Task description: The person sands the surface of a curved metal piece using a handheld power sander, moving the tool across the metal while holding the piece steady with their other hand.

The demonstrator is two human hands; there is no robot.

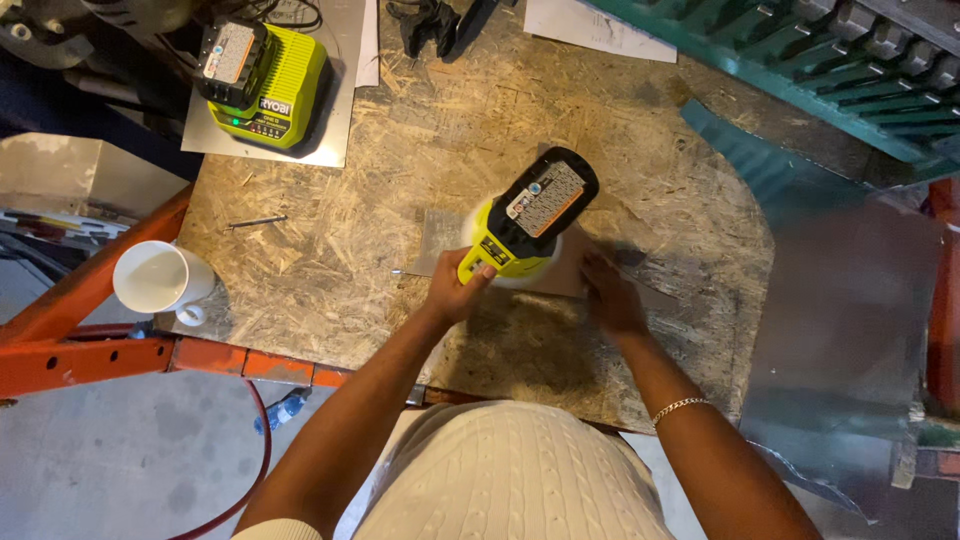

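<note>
- Left hand (462,288) is wrapped around the handle of a lime-green cordless power tool (525,218), black battery end pointing up and away. The tool's white pad sits on a thin grey metal sheet (432,245) lying mid-counter.
- Right hand (610,295) is flat and spread, palm down, pressing the right side of that same sheet, just beside the tool. It grips nothing.
- The counter (400,130) is a rough chipboard slab resting on an orange frame (90,340).
- Stuff around: a green battery charger (262,85) with a black pack docked in it, sitting on its own metal plate at the far left, well apart from the hands.
- White mug (158,277) at the left edge, near the left arm but not touching.
- A loose nail or screw (257,221) lies between the mug and the sheet.
- Black gloves (432,22) and white paper (590,25) along the far edge.
- Teal metal part (800,70) and bare sheet metal (850,300) crowd the right side, close to the right arm.
</note>
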